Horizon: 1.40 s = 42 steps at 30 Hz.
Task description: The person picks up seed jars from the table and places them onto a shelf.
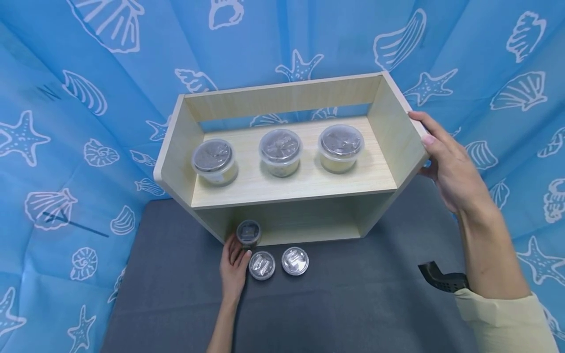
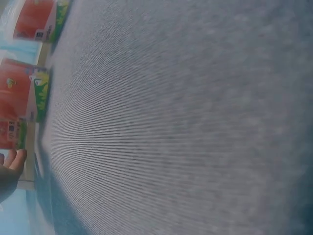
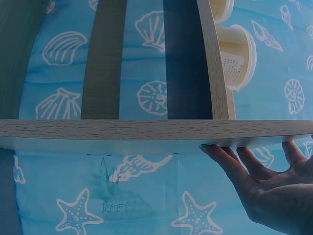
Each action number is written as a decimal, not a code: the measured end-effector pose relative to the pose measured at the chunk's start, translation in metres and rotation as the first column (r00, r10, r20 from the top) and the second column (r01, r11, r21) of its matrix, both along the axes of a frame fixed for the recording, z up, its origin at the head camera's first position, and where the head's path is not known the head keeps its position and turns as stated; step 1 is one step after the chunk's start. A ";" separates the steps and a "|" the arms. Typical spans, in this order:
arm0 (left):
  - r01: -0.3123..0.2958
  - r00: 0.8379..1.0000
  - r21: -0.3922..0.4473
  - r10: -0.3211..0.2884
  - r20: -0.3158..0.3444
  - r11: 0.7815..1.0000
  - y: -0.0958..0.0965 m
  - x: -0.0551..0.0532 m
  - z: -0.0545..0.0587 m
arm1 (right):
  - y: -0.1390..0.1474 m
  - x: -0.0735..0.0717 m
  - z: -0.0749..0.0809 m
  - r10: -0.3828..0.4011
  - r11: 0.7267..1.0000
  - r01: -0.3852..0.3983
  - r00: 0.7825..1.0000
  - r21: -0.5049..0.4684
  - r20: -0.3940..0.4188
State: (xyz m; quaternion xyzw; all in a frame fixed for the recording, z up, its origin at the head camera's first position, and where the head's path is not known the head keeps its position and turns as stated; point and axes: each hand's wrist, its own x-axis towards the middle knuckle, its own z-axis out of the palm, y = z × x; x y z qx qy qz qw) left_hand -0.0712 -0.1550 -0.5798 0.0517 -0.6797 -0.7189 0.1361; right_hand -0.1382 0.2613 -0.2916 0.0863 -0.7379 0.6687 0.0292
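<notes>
A two-tier light wood shelf (image 1: 295, 194) stands on the dark cloth. My left hand (image 1: 236, 267) holds a small lidded plastic cup (image 1: 249, 231) at the lower tier's left end, fingers along its side. In the left wrist view, the fingers (image 2: 14, 161) meet the base of this red-filled cup (image 2: 9, 134). Two similar cups, one near the hand (image 1: 262, 265) and another to its right (image 1: 295, 261), sit in front of the shelf. My right hand (image 1: 454, 166) rests on the shelf's right side panel; its fingertips (image 3: 215, 149) press the outer face.
On the upper tier stand three larger lidded tubs with pale yellow contents: left (image 1: 215, 162), middle (image 1: 280, 152) and right (image 1: 341, 148). A blue curtain with white shells (image 1: 335, 29) hangs behind and beside the shelf. Grey cloth (image 1: 344, 304) covers the table.
</notes>
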 end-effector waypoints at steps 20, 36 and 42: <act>0.045 0.997 -0.064 -0.040 0.070 0.997 0.002 0.025 0.006 | 0.000 0.000 0.000 0.017 1.000 -0.017 1.000 -0.016 -0.010; 0.245 0.964 -0.078 -0.235 0.123 0.966 0.006 0.038 -0.003 | -0.002 0.000 0.000 0.015 1.000 -0.015 1.000 -0.004 -0.021; 0.234 0.964 -0.118 -0.214 0.158 0.965 0.012 0.038 0.005 | -0.002 0.000 0.000 0.023 1.000 -0.023 0.999 0.004 -0.032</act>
